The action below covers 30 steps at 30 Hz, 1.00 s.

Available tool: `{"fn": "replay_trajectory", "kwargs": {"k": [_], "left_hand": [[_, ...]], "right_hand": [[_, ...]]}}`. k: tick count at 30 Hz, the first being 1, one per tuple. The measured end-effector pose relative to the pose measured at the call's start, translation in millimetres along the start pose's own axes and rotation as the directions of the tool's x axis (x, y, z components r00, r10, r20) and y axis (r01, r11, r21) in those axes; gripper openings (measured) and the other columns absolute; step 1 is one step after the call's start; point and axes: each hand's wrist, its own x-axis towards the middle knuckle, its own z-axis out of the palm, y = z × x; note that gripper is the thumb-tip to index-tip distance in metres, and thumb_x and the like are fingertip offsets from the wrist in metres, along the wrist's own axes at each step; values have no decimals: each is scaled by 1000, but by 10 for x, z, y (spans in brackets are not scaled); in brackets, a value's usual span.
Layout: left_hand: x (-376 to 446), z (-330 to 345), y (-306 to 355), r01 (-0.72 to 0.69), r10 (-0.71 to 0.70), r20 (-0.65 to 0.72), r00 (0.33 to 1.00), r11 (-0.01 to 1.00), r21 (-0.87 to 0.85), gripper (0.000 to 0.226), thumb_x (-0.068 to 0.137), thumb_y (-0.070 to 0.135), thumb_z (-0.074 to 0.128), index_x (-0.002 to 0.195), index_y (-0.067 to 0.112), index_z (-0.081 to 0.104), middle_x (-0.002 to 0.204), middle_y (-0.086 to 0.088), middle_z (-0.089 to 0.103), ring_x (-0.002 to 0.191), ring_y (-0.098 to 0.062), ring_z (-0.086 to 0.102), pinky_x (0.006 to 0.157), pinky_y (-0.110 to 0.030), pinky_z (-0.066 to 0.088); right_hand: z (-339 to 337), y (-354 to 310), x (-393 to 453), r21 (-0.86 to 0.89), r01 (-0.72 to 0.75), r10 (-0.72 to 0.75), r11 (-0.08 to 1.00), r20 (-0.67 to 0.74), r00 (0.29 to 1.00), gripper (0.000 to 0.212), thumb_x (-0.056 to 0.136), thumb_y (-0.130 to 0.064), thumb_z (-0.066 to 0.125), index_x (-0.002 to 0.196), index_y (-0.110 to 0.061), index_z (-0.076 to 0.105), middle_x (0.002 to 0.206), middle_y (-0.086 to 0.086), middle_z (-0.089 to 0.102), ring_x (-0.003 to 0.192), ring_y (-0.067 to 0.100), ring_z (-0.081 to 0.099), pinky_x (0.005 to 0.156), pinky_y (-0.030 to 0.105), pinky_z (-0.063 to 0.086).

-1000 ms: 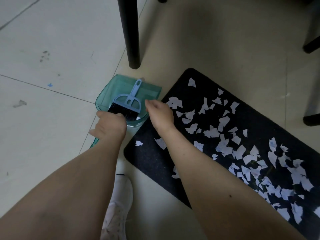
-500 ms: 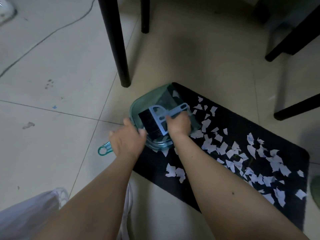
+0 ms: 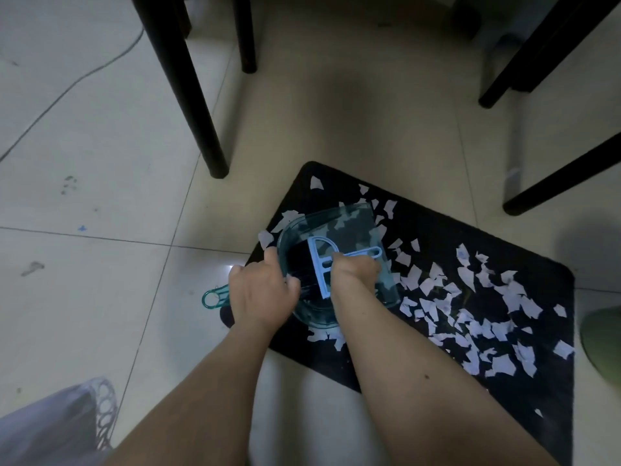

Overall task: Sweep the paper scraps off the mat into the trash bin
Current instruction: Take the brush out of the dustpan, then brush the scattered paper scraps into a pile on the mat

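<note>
A black mat (image 3: 433,227) lies on the tiled floor, strewn with several white paper scraps (image 3: 470,297). A clear teal dustpan (image 3: 339,227) sits on the mat's left end. My left hand (image 3: 262,297) grips the dustpan near its handle, whose ring end (image 3: 213,298) sticks out to the left. A light blue hand brush (image 3: 322,264) with black bristles lies in the pan. My right hand (image 3: 354,272) holds the brush by its handle. The white perforated trash bin (image 3: 100,412), lined with a bag, shows at the bottom left.
Black furniture legs stand behind the mat at the left (image 3: 188,95), the middle (image 3: 245,35) and the right (image 3: 554,183). A thin cable (image 3: 67,92) runs over the floor at the upper left. A green object (image 3: 601,341) lies at the right edge.
The dustpan moved from the floor onto the mat's left end. My right hand took hold of the brush, which now lies crosswise in the pan. The camera view shifted up.
</note>
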Motion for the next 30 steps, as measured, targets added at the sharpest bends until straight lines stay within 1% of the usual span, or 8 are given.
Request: {"fn": "replay_trajectory", "kwargs": {"k": [3, 5, 9, 14, 20, 22, 26, 30], "left_hand": [[37, 52, -28, 1, -1, 19, 1000, 1000, 4, 30, 84, 38, 44, 104, 16, 50, 61, 4, 47, 57, -20, 43, 66, -32, 27], [61, 86, -45, 29, -29, 39, 999, 1000, 8, 29, 84, 38, 43, 101, 15, 49, 61, 3, 46, 57, -20, 43, 66, -32, 28], [184, 76, -107, 173, -167, 93, 982, 983, -56, 28, 87, 37, 44, 102, 14, 47, 69, -4, 56, 64, -24, 48, 70, -34, 30], [499, 51, -395, 437, -417, 131, 899, 870, -230, 22, 89, 32, 43, 97, 12, 36, 94, -17, 66, 89, -35, 62, 76, -37, 37], [792, 169, -764, 661, -640, 185, 746, 679, -318, 36, 88, 24, 42, 118, 3, 41, 106, -23, 64, 103, -39, 59, 92, -41, 35], [855, 214, -861, 697, -670, 209, 713, 642, -319, 39, 88, 23, 42, 121, 3, 40, 108, -23, 63, 105, -39, 58, 95, -40, 34], [960, 343, -1037, 756, -729, 221, 648, 579, -307, 43, 86, 26, 43, 122, 3, 40, 115, -23, 62, 112, -40, 56, 100, -43, 33], [995, 405, -1192, 784, -766, 200, 611, 549, -291, 45, 86, 25, 43, 125, 4, 40, 119, -24, 60, 117, -40, 54, 102, -44, 32]], "right_hand": [[34, -5, 16, 57, -12, 9, 998, 65, 998, 24, 76, -30, 68, 81, -8, 60, 66, 4, 62, 61, 26, 62, 70, 39, 57], [54, -29, 45, 104, -11, -2, 995, 122, 993, 22, 80, -26, 68, 73, -8, 59, 63, 2, 58, 57, 21, 58, 64, 33, 56], [156, -83, 84, 215, 101, -148, 971, 216, 965, 15, 87, -20, 65, 95, -10, 57, 79, -1, 59, 63, 15, 55, 63, 30, 46], [234, -221, 93, 390, 224, -280, 893, 91, 956, 21, 90, -28, 62, 100, -10, 57, 91, 1, 67, 81, 20, 66, 76, 36, 55], [327, -260, 197, 425, 241, -282, 873, 37, 959, 17, 91, -33, 60, 83, -20, 54, 83, -4, 69, 78, 19, 68, 79, 41, 57], [380, -195, 250, 416, 235, -279, 878, 48, 959, 19, 90, -34, 61, 88, -15, 60, 86, 0, 70, 78, 18, 68, 77, 39, 58], [453, -75, 319, 394, 213, -254, 894, 53, 966, 30, 91, -37, 58, 97, -8, 63, 81, -1, 66, 66, 10, 61, 59, 23, 48], [496, -31, 355, 373, 175, -213, 911, 61, 975, 32, 92, -40, 53, 95, -10, 63, 79, 0, 67, 66, 12, 62, 61, 25, 49]]}}
